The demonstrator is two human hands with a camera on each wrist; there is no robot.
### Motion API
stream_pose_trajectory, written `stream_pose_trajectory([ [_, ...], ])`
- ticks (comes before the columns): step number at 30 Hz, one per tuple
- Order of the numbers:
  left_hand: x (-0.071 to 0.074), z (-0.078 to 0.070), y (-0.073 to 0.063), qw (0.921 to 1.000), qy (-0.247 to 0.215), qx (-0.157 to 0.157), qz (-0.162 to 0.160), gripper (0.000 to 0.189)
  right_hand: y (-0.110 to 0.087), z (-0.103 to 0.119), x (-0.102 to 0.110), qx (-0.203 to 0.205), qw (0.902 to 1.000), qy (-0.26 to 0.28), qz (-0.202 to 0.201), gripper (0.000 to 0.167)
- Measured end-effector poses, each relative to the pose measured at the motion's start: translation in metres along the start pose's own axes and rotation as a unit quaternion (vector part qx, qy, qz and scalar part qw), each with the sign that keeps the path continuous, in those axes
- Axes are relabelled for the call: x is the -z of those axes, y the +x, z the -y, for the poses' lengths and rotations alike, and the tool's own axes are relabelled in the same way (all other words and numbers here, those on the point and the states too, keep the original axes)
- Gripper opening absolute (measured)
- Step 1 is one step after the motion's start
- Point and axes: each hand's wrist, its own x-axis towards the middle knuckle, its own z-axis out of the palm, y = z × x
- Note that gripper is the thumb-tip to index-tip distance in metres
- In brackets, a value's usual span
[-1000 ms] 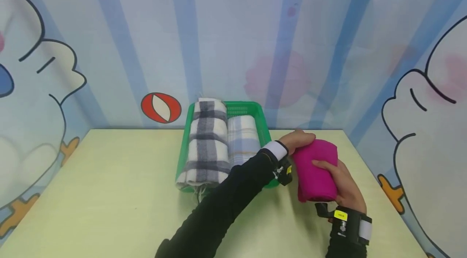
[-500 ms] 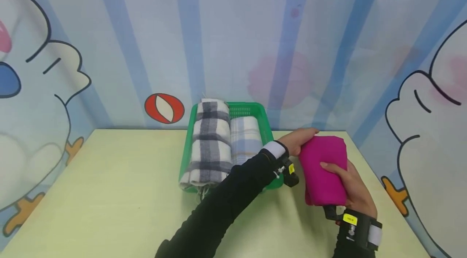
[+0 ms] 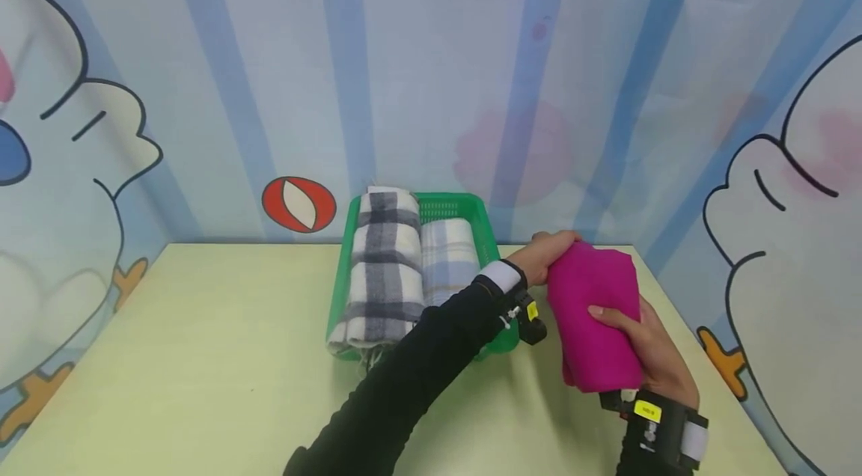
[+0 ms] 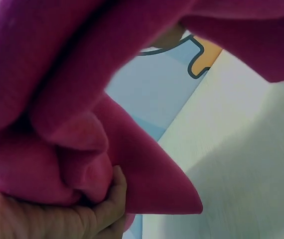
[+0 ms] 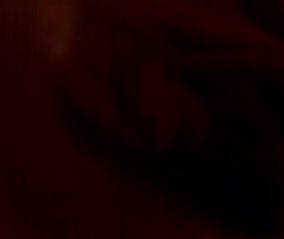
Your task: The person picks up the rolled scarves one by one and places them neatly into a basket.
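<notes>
A bright magenta cloth (image 3: 595,319), folded and rolled into a thick bundle, is held over the right part of the table by both hands. My left hand (image 3: 544,255) grips its far left end, fingers curled at the edge. From the right, my right hand (image 3: 656,352) holds the bundle with the thumb lying across its upper face. In the left wrist view, layers of the magenta cloth (image 4: 67,114) bulge above the left hand (image 4: 57,219), and a loose corner hangs out past the fingertips. The right wrist view is almost black, with the lens covered.
Left of the hands stands a green basket (image 3: 486,233). Inside lie a rolled black-and-white checked cloth (image 3: 384,259) with fringe over the front rim and a pale blue plaid cloth (image 3: 450,255). A printed backdrop (image 3: 431,72) rises behind the pale yellow table (image 3: 202,356).
The magenta bundle has shifted slightly right and tipped, so its open near end no longer shows. My right hand has moved a little right and toward me with it.
</notes>
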Motion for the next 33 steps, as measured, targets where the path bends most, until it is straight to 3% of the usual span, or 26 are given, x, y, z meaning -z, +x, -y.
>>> stream_pose_trajectory([
  [6, 0.005, -0.003, -0.002, 0.9999, -0.007, -0.003, 0.012, 0.078, 0.001, 0.001, 0.002, 0.014, 0.9996, -0.02, 0.011, 0.045],
  [12, 0.012, -0.008, -0.002, 0.9993, -0.011, 0.0, 0.037, 0.059, 0.001, 0.0, 0.001, 0.02, 0.9991, -0.037, 0.012, 0.045],
  [17, 0.018, -0.014, -0.002, 0.9957, -0.023, 0.028, 0.085, 0.053, 0.0, 0.0, 0.002, 0.022, 0.9987, -0.044, 0.014, 0.044],
  [23, 0.02, -0.022, -0.006, 0.9862, -0.091, 0.063, 0.123, 0.036, -0.002, -0.002, 0.006, 0.032, 0.9986, -0.034, 0.026, 0.039],
  [27, 0.018, -0.025, -0.007, 0.9817, -0.12, 0.068, 0.131, 0.04, -0.005, -0.003, 0.009, 0.036, 0.9985, -0.022, 0.036, 0.037],
  [33, 0.023, -0.026, -0.009, 0.9809, -0.144, 0.046, 0.122, 0.045, -0.006, -0.004, 0.008, 0.022, 0.9987, -0.013, 0.043, 0.039],
])
